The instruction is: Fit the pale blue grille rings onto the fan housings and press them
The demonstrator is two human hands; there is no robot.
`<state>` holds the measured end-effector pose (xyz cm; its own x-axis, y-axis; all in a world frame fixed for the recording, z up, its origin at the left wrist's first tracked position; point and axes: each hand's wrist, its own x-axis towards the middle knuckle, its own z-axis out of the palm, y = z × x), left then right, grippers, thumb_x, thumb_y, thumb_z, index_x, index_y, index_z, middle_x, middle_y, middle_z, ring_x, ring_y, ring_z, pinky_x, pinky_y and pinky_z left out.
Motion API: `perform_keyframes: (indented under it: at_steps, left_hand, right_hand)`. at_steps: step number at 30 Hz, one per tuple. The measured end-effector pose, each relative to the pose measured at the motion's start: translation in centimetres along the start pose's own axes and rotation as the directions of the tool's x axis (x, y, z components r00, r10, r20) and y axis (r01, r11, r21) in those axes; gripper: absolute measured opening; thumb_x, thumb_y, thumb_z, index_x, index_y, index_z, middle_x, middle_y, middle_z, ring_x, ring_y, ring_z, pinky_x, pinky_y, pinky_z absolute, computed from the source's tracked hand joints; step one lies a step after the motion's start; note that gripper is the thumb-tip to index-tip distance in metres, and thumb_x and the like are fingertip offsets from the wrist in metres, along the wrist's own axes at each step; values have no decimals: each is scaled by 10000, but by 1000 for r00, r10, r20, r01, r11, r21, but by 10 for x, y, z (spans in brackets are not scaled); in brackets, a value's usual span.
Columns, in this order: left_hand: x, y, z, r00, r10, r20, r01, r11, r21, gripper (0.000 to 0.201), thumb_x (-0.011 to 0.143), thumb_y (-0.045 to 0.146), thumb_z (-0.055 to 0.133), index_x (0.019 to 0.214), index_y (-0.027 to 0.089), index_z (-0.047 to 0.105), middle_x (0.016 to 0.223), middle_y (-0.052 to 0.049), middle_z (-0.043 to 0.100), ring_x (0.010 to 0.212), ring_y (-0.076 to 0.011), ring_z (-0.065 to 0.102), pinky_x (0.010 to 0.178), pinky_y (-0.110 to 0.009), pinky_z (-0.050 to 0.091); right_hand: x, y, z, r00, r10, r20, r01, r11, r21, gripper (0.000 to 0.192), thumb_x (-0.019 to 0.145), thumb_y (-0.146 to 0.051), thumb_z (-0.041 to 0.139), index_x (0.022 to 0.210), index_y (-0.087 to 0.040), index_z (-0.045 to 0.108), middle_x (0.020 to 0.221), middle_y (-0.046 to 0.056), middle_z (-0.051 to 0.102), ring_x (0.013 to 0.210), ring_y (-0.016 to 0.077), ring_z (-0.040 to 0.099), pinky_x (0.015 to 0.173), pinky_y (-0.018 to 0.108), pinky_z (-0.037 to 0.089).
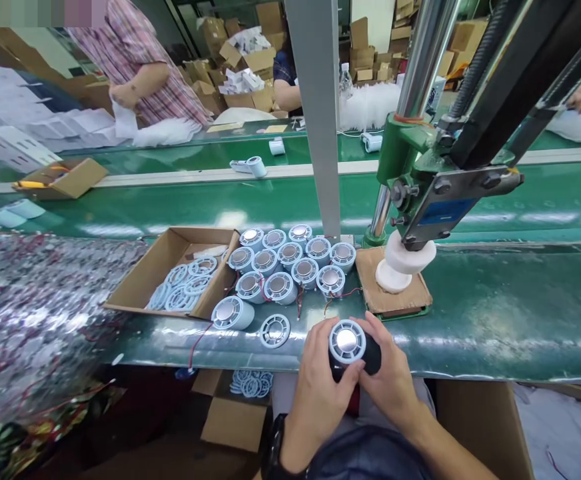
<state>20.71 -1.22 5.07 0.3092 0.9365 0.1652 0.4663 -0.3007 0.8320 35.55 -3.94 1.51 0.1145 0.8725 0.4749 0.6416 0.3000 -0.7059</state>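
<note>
My left hand point(319, 363) and my right hand point(388, 363) are closed around a black cylindrical part at the bench's front edge. On its end sits a light-blue slotted ring cap point(347, 341) with a shiny silver disc in the middle. Both thumbs press near the cap's lower rim. To the left, a loose light-blue ring point(274, 331) lies flat on the bench, beside a light-blue cylinder point(232, 313) tipped on its side with a red wire. Behind these, several light-blue cylinders point(289, 255) with silver discs stand grouped.
A cardboard box point(170, 233) holds several light-blue rings. A green press point(395, 153) with a white round head stands over a cardboard-topped base point(405, 308) at right. A grey post point(315, 100) rises behind the cylinders. Wrapped parts point(45, 307) are heaped at left. People work across the bench.
</note>
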Motion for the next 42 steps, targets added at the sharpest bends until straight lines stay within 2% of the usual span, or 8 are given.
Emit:
perform_keyframes:
  at_steps: [14, 23, 32, 35, 37, 39, 41, 42]
  left_hand:
    - [-15, -12, 14, 996, 82, -26, -77, 985, 155, 538, 1014, 280, 472, 1511, 270, 265, 1476, -171, 478, 1386, -325, 468, 1075, -531, 457]
    - [-19, -10, 20, 1000, -3, 5, 2, 992, 127, 548, 1020, 280, 445, 1523, 245, 229, 1502, -194, 461, 1405, -342, 455, 1088, -581, 432]
    - [-18, -14, 31, 995, -12, -98, 24, 992, 121, 498, 996, 282, 469, 1472, 193, 353, 1451, -193, 541, 1340, -315, 532, 1048, -525, 482]
    - [-12, -12, 31, 985, -39, -169, 53, 996, 75, 480, 922, 275, 532, 1381, 147, 474, 1350, -199, 628, 1239, -326, 612, 998, -515, 519]
    - [1, -5, 25, 983, -70, -167, 73, 997, 14, 486, 832, 261, 590, 1299, 133, 554, 1247, -179, 694, 1135, -324, 671, 954, -494, 547]
    - [21, 9, 16, 990, -76, -119, 70, 996, -56, 482, 751, 246, 629, 1221, 139, 619, 1127, -132, 748, 1012, -303, 714, 908, -456, 568]
    - [46, 27, 9, 995, -56, -78, 45, 990, -133, 454, 707, 236, 657, 1153, 149, 661, 1031, -88, 772, 924, -276, 726, 878, -416, 572]
    - [59, 36, 8, 997, -39, -73, 26, 985, -171, 443, 697, 233, 670, 1132, 151, 670, 1008, -76, 775, 908, -267, 724, 876, -403, 567]
  right_hand:
    - [3, -1, -1, 998, -51, -24, 51, 999, -5, 861, 786, -69, 549, 1572, -243, 243, 1218, 104, 747, 1067, 246, 751, 904, 405, 639]
    - [7, -8, -2, 994, -78, -73, 79, 997, 14, 865, 866, -76, 519, 1623, -257, 142, 1189, 91, 764, 1025, 234, 768, 853, 349, 657]
    - [11, -5, -14, 960, -237, 149, 258, 956, -138, 781, 835, -6, 453, 1585, -165, 304, 1295, 176, 696, 1155, 273, 710, 920, 401, 648]
    - [31, -12, -48, 915, -267, 302, 318, 939, -135, 715, 822, -88, 573, 1521, -146, 431, 1315, 183, 682, 1136, 306, 713, 875, 416, 665]
    - [61, -32, -91, 917, -296, 266, 347, 922, -171, 630, 826, -160, 647, 1446, -183, 539, 1316, 152, 687, 1150, 310, 704, 899, 437, 654]
    - [107, -64, -144, 933, -359, 40, 354, 887, -295, 461, 864, -212, 643, 1325, -209, 646, 1298, 112, 701, 1217, 304, 662, 1018, 478, 569]
    - [163, -98, -195, 880, -426, -212, 307, 849, -430, 271, 877, -262, 593, 1098, -206, 739, 1343, 34, 679, 1297, 292, 596, 1043, 446, 487]
    - [193, -113, -217, 854, -408, -323, 243, 861, -447, 260, 858, -317, 548, 924, -158, 742, 1407, -8, 626, 1330, 320, 540, 952, 392, 491]
